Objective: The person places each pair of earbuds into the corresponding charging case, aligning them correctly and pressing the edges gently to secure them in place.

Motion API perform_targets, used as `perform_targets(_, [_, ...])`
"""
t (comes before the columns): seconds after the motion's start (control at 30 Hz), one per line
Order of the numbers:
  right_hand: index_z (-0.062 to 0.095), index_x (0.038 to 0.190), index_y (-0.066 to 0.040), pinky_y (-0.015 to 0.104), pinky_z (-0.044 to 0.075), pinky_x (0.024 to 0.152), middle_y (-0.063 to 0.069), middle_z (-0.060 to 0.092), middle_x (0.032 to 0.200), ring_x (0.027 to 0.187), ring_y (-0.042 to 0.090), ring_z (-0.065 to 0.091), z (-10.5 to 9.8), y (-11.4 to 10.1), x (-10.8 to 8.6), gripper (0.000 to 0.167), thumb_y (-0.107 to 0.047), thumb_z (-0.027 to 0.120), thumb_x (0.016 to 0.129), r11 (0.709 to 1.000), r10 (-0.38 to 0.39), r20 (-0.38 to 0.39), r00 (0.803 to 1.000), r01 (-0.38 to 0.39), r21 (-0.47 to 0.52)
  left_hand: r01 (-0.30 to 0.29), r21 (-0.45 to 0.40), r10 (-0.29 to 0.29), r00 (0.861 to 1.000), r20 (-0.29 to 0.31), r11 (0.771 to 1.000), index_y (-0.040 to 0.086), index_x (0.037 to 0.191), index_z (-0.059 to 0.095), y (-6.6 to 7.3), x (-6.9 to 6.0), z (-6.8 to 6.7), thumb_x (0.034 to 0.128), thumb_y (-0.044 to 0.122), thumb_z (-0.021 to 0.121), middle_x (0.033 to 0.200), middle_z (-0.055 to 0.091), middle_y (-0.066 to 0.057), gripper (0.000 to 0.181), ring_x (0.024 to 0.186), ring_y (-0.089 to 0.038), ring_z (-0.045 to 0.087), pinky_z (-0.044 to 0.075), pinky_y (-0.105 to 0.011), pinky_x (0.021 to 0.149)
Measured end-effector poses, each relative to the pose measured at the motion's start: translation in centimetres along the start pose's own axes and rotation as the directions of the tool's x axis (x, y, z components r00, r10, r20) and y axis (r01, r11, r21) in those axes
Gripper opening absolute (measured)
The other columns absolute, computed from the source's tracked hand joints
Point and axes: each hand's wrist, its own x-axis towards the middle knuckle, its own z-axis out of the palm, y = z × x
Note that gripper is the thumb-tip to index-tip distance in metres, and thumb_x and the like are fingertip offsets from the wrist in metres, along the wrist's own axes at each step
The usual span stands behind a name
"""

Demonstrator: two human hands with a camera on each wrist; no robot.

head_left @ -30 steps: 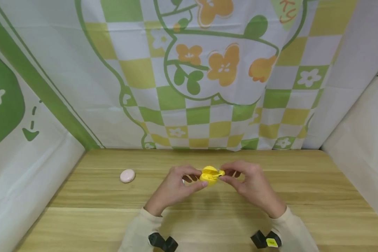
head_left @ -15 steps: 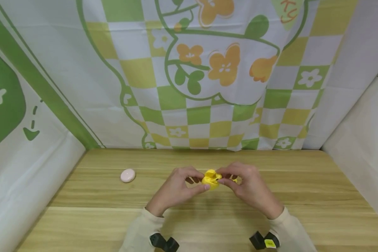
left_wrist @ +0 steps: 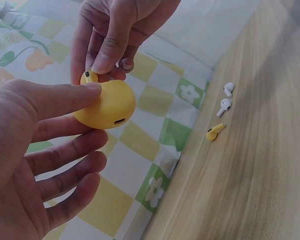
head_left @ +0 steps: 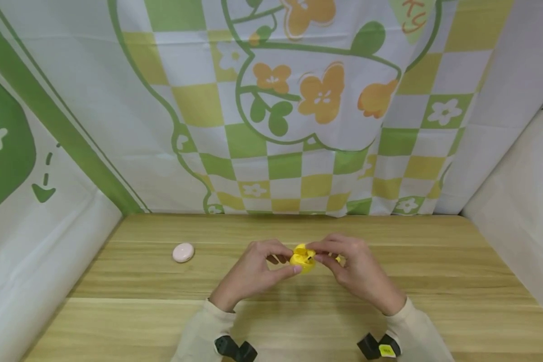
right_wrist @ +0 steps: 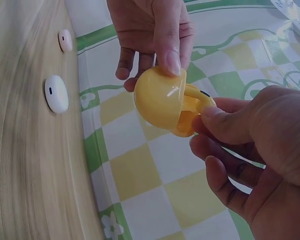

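A yellow earbud charging case [head_left: 301, 263], its lid raised, is held by my left hand [head_left: 255, 269] between thumb and fingers above the table. At the case's mouth my right hand [head_left: 357, 266] pinches a yellow earbud [right_wrist: 197, 95] with thumb and forefinger. In the right wrist view the earbud overlaps the opening; how deep it sits cannot be told. The case's port side faces the left wrist view. Another yellow earbud [left_wrist: 215, 132] lies on the table, partly hidden behind my right hand in the head view.
Two white earbuds [left_wrist: 224, 106] lie near the loose yellow one. A round pink case [head_left: 183, 252] sits to the left on the wooden table [head_left: 131, 281]. A white case [right_wrist: 56, 94] stands near it, hidden in the head view. Printed cloth [head_left: 285, 166] hangs behind.
My right hand has moved slightly left, bringing the pinched earbud from outside the case up to its opening and turning it. My left hand with the case has shifted slightly right.
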Motion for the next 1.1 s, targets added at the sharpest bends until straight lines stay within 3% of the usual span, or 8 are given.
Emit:
perform_targets(0.33, [0.077,0.111,-0.007,0.023,0.054,0.063,-0.004,0.072,0.095,0.073,0.004,0.061,0.4,-0.3,0.0,0.022,-0.001,0.076,0.089,0.999,0.028,-0.037,0.999,-0.028,0.019,-0.012,-0.005,0.012,1.000,-0.019,1.000,0.015,0.104,0.079,0.2,0.1,0.1,0.0903,0.025,0.079,0.094,0.071,0.010,0.017,0.085,-0.010,0.063,0.058,-0.042,0.078])
perform_targets(0.67, [0.074,0.100,-0.009,0.028,0.056,0.065,-0.007,0.071,0.089,0.075,0.005,0.063,0.7,-0.5,0.0,0.017,-0.004,0.081,0.086,0.989,0.143,-0.082,0.986,-0.139,0.049,0.008,0.015,-0.008,0.999,-0.033,1.000,0.016,0.105,0.079,0.2,0.0,0.1,0.0897,0.023,0.079,0.094,0.070,0.012,0.017,0.086,-0.012,0.064,0.055,-0.030,0.076])
perform_targets(0.87, [0.075,0.100,-0.009,0.027,0.056,0.065,-0.006,0.073,0.090,0.074,0.006,0.064,0.9,-0.5,0.1,0.016,-0.003,0.080,0.086,0.988,0.138,-0.111,0.984,-0.130,0.077,0.028,-0.001,-0.028,0.999,-0.032,1.000,0.017,0.105,0.079,0.2,0.0,0.2,0.0901,0.024,0.079,0.096,0.069,0.013,0.016,0.087,-0.008,0.062,0.057,-0.041,0.077])
perform_targets(1.1, [0.076,0.101,-0.009,0.027,0.057,0.065,-0.005,0.074,0.093,0.074,0.008,0.065,1.1,-0.5,0.1,0.014,-0.003,0.078,0.088,0.988,0.129,-0.124,0.984,-0.117,0.105,0.027,0.007,-0.027,0.999,-0.036,1.000,0.018,0.105,0.079,0.3,0.0,0.2,0.0904,0.025,0.079,0.097,0.070,0.012,0.016,0.087,-0.008,0.063,0.057,-0.035,0.074])
